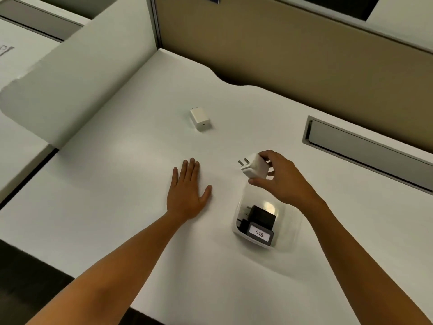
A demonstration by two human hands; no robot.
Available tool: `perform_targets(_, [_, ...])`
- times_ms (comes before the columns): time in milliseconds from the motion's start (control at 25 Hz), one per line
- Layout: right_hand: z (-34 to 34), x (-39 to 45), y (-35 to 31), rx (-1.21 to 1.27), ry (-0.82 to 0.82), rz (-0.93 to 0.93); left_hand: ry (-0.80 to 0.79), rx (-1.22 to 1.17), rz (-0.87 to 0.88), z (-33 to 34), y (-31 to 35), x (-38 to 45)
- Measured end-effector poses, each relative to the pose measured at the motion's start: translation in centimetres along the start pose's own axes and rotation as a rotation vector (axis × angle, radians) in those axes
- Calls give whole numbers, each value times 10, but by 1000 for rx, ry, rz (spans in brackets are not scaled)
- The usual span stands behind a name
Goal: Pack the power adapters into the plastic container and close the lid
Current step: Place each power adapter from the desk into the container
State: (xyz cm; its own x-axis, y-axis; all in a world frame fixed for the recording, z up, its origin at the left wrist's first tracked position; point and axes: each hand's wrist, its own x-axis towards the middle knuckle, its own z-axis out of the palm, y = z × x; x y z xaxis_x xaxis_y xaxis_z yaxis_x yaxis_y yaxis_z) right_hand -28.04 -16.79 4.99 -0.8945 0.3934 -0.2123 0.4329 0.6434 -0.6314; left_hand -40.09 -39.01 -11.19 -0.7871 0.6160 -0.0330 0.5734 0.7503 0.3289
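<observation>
A clear plastic container (289,227) stands open on the white desk, right of centre. Inside it lie a black power adapter (261,215) and a dark block with a white label reading 018 (259,233). My right hand (281,177) holds a white power adapter (254,165) with two round pins just above the container's far rim. Farther back on the desk lies another white power adapter (200,119). My left hand (187,187) rests flat on the desk, fingers spread, to the left of the container. No lid is visible.
The white desk (117,207) has a grey recessed cable tray (365,148) at the right. A tan partition wall (281,50) runs along the back, and a white rounded panel (77,78) stands at the left.
</observation>
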Motion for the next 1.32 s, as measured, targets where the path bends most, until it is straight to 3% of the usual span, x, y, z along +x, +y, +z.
perform_targets(240, [2,-30,44,-177,-32,213,-45,59,140,8,27,25])
perform_targets(440, [24,-25,55,-287,-116,256,-39,38,126,7,25,27])
perform_targets(880, [25,-21,63,-266,-332,321,-33,-17,118,6,25,28])
perform_targets(1320, [24,-22,61,-168,-166,395,-26,-13,127,7,24,28])
